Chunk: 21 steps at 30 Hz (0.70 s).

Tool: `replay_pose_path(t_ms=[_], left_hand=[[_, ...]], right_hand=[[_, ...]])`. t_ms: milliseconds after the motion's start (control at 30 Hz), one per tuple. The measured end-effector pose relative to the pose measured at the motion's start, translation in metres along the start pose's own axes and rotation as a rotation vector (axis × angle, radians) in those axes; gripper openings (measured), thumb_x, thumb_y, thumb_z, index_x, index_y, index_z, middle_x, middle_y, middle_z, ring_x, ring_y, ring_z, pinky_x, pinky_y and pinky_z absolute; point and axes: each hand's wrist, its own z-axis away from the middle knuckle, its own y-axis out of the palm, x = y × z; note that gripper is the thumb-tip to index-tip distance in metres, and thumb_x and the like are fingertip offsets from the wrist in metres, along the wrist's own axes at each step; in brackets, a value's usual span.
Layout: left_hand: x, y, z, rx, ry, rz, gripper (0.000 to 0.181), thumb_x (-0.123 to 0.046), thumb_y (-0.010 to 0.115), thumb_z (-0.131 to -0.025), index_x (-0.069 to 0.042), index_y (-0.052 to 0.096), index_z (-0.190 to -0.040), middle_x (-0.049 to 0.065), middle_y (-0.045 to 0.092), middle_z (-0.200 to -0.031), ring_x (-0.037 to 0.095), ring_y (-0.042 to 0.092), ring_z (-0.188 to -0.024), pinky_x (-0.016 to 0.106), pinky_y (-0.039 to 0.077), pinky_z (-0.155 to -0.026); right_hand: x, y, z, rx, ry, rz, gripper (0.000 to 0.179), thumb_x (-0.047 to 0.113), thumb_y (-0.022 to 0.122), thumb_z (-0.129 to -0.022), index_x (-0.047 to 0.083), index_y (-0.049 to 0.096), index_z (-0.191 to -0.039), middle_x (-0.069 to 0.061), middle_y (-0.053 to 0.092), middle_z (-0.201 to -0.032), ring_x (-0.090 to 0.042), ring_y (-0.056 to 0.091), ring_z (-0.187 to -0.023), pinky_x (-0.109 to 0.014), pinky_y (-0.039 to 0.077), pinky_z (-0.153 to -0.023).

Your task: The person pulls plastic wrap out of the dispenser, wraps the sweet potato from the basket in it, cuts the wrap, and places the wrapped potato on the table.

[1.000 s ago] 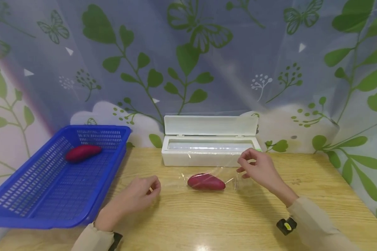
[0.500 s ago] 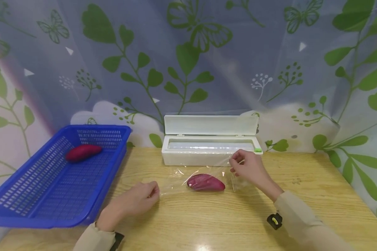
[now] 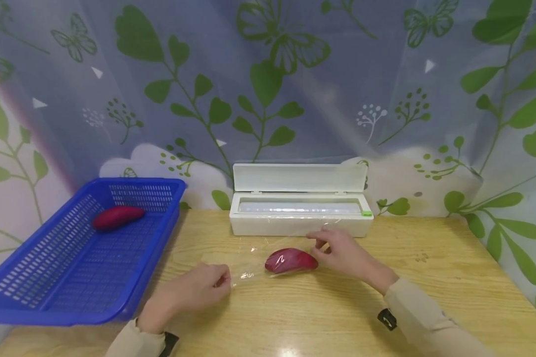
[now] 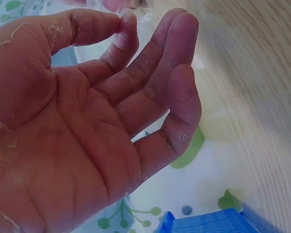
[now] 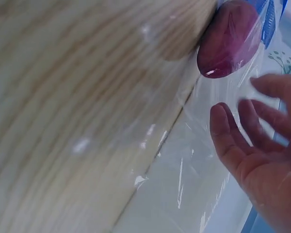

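A reddish-purple sweet potato point(image 3: 290, 261) lies on the table under clear cling film point(image 3: 252, 248), which runs down from the white dispenser box point(image 3: 299, 227). My left hand point(image 3: 189, 292) pinches the film's near left edge. In the left wrist view, that hand's thumb and index fingertip meet while the other fingers curve loosely. Just beyond the sweet potato's right end is my right hand point(image 3: 346, 253). Its thumb and fingers are apart beside the film in the right wrist view, where the film also covers the sweet potato point(image 5: 229, 41).
The dispenser's lid point(image 3: 300, 177) stands raised at the back, with a film roll point(image 3: 299, 207) inside and a green slider point(image 3: 366, 213) at its right end. At the left, a blue plastic basket point(image 3: 136, 292) holds another sweet potato point(image 3: 117, 217). A patterned curtain hangs behind the table.
My right hand has moved left and nearer, bringing the film's right side in over the sweet potato, and its fingers have parted. My left hand has shifted slightly right, with the film now reaching its fingertips.
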Motion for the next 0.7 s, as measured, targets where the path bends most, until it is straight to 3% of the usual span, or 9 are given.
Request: replay_pose_path(t_ms=[100, 200, 300, 500, 700], left_hand=[[-0.003, -0.001, 0.001, 0.020, 0.027, 0.008, 0.014, -0.014, 0.055, -0.094, -0.017, 0.059, -0.082, -0.010, 0.052, -0.071, 0.004, 0.046, -0.065, 0.021, 0.041, -0.058], [-0.007, -0.002, 0.002, 0.037, 0.045, 0.015, 0.014, -0.014, 0.055, -0.095, -0.018, 0.058, -0.081, -0.011, 0.049, -0.070, 0.002, 0.044, -0.063, 0.021, 0.039, -0.057], [-0.012, -0.003, 0.002, 0.037, 0.061, 0.020, 0.014, -0.016, 0.055, -0.095, -0.020, 0.057, -0.082, -0.011, 0.048, -0.069, 0.002, 0.043, -0.063, 0.021, 0.038, -0.056], [-0.025, -0.006, -0.008, -0.063, 0.067, 0.016, 0.014, -0.014, 0.054, -0.095, -0.020, 0.057, -0.083, -0.010, 0.055, -0.073, 0.003, 0.049, -0.065, 0.021, 0.044, -0.059], [-0.038, -0.010, -0.035, -0.219, 0.043, -0.008, 0.010, -0.018, 0.054, -0.098, -0.019, 0.060, -0.090, -0.008, 0.062, -0.078, 0.006, 0.053, -0.068, 0.023, 0.047, -0.062]], right_hand=[[0.004, 0.003, 0.001, 0.081, -0.009, 0.037, 0.037, 0.019, 0.073, -0.093, 0.004, 0.070, -0.127, -0.007, 0.071, -0.113, -0.022, 0.067, -0.101, -0.037, 0.059, -0.087], [0.009, 0.006, 0.002, 0.162, -0.017, 0.087, 0.047, 0.030, 0.074, -0.092, 0.007, 0.067, -0.132, -0.010, 0.067, -0.131, -0.030, 0.063, -0.120, -0.051, 0.053, -0.103], [0.013, 0.008, 0.004, 0.190, -0.013, 0.135, 0.057, 0.036, 0.077, -0.089, 0.008, 0.063, -0.136, -0.011, 0.064, -0.138, -0.034, 0.059, -0.130, -0.056, 0.047, -0.111], [0.023, 0.011, 0.007, 0.175, 0.009, 0.237, 0.064, 0.037, 0.085, -0.082, 0.010, 0.063, -0.136, -0.008, 0.067, -0.124, -0.022, 0.065, -0.111, -0.044, 0.058, -0.095], [0.026, 0.017, 0.009, 0.126, -0.015, 0.274, 0.058, 0.035, 0.087, -0.080, 0.009, 0.067, -0.128, -0.004, 0.066, -0.112, -0.017, 0.063, -0.100, -0.036, 0.060, -0.086]])
